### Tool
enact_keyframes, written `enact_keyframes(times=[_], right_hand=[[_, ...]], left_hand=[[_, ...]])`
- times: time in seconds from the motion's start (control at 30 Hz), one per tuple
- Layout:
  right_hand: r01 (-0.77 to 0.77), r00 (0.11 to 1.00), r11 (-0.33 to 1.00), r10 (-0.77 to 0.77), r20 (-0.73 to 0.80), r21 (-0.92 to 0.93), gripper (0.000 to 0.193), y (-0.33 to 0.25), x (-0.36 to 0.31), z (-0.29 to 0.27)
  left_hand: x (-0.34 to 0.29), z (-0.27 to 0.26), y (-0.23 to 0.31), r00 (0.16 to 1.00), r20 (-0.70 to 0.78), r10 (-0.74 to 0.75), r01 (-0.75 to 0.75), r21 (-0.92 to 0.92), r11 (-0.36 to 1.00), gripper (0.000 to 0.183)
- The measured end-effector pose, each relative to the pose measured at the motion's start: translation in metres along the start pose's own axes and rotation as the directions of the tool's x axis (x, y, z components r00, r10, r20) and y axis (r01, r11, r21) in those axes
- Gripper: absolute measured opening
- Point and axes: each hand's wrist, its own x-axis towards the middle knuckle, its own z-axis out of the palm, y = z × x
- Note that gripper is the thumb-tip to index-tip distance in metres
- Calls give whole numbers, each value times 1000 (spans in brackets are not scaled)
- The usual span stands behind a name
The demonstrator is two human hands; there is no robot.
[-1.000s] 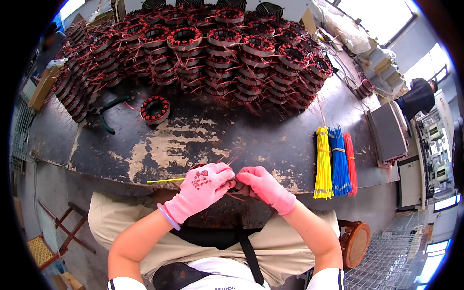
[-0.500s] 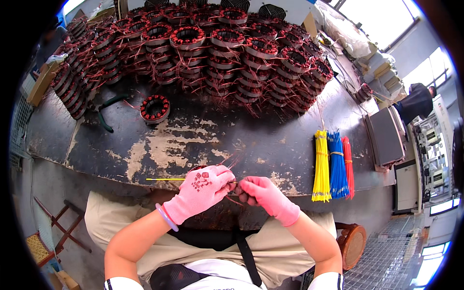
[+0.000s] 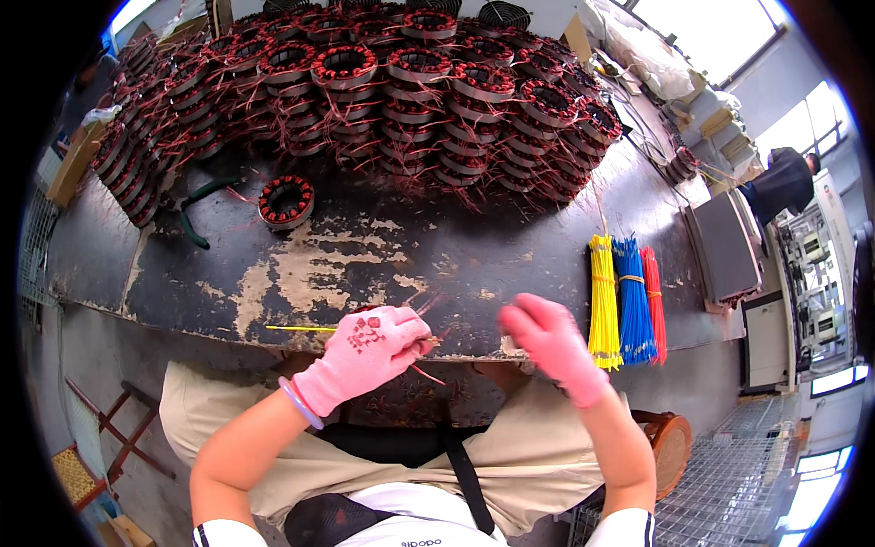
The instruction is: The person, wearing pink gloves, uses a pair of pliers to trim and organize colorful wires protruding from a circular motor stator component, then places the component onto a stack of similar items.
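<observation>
In pink gloves, both my hands are over the table's front edge. My left hand (image 3: 378, 342) is closed, pinching thin reddish lead wires (image 3: 424, 305) of a wound stator that lies mostly hidden beneath it. A yellow wire (image 3: 299, 328) sticks out to the left from under that hand. Apart from it, to the right, my right hand (image 3: 551, 346) is lifted and blurred by motion; its fingers are too smeared to read. Bundles of yellow wires (image 3: 602, 305), blue wires (image 3: 634, 305) and red wires (image 3: 653, 305) lie on the table to its right.
Tall stacks of wound stators (image 3: 383, 100) fill the table's back. A single stator (image 3: 286, 202) sits at left beside green-handled pliers (image 3: 193, 219). The worn black table (image 3: 456, 264) ends just before my lap. A grey box (image 3: 723, 246) stands far right; a person (image 3: 784, 187) is beyond.
My right hand has left the wires by my left hand and moved right and up. My left hand has shifted slightly left, still pinching the wires.
</observation>
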Motion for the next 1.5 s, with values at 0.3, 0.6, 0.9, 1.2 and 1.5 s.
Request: enact_keyframes(times=[0.3,0.6,0.9,1.2,1.5], right_hand=[[532,621,355,-780,70,-769,46,27,-5,60],[-378,897,773,168,409,509,24,20,1,64],[611,707,375,-654,269,-697,24,12,6,51],[-265,934,878,131,333,398,25,14,5,67],[587,650,468,-759,40,-661,25,19,-5,73]], left_hand=[[4,3,2,999,7,-37,36,37,999,8],[4,2,1,1000,7,7,-7,20,1000,8],[3,3,0,1000,-3,4,-4,16,1000,10],[3,2,-3,1000,15,6,-6,-19,1000,10],[2,5,1,999,-10,-34,34,40,999,13]])
